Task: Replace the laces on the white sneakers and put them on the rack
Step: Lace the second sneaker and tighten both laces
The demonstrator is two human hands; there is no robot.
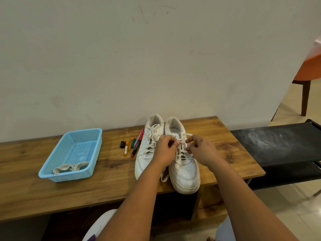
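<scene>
A: What is sitting in the blue basket point(81, 136)?

B: A pale bundle of laces point(70, 167) is lying coiled in its near corner. The basket is rectangular perforated plastic, and it is resting on the left part of the wooden bench point(225, 136).

A: How are the hands lying?

B: Both are reaching forward over the right sneaker point(184, 168). The left hand point(165, 150) is curling its fingers and pinching the lace point(181, 148) near the upper eyelets. The right hand point(202, 150) is pinching the same lace from the other side, with a loop arching above its fingers.

A: And the sneakers themselves?

B: The pair is standing side by side on the bench, toes facing the person. The left sneaker point(147, 150) is sitting just beside its mate, already laced. Both look like smooth, scuffed white leather with perforated toes.

A: Anything else?

B: Some markers point(135, 145) are lying between basket and shoes. A black fabric rack point(278, 145) is standing to the right of the bench.
</scene>
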